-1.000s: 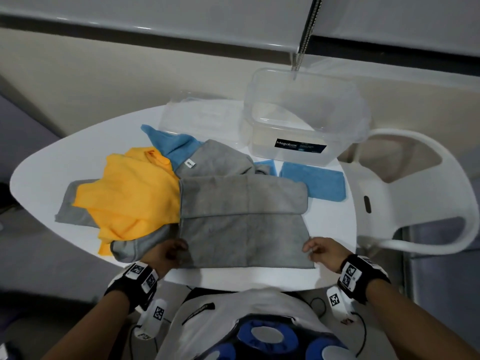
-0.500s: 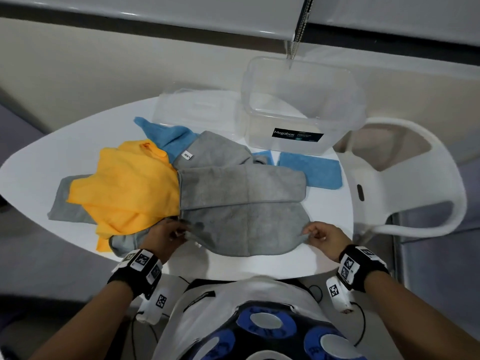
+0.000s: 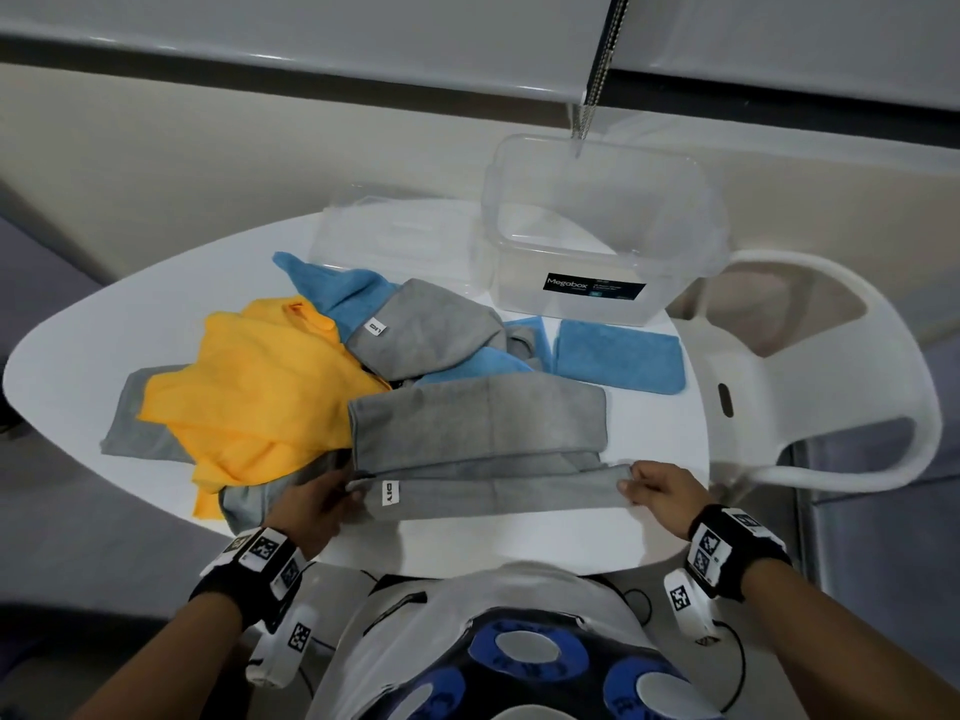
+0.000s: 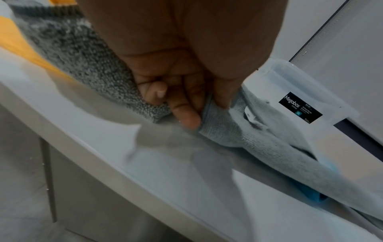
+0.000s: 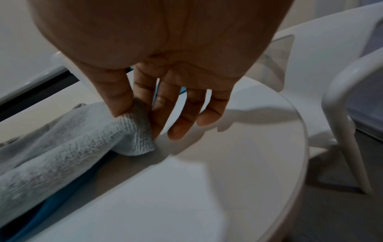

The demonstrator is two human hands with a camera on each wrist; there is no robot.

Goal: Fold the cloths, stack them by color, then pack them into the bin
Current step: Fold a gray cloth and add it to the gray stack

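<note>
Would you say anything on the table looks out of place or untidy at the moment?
Only the pile of yellow, blue and grey cloths at the left, crumpled and overlapping. The bin stands upright and holds nothing.

Right hand [image 5: 165,68] pinching corner of fuzzy grey terry cloth [image 5: 68,147] between thumb and forefinger, above round white tabletop [image 5: 238,172]; white plastic chair [image 5: 335,91] beside.
</note>
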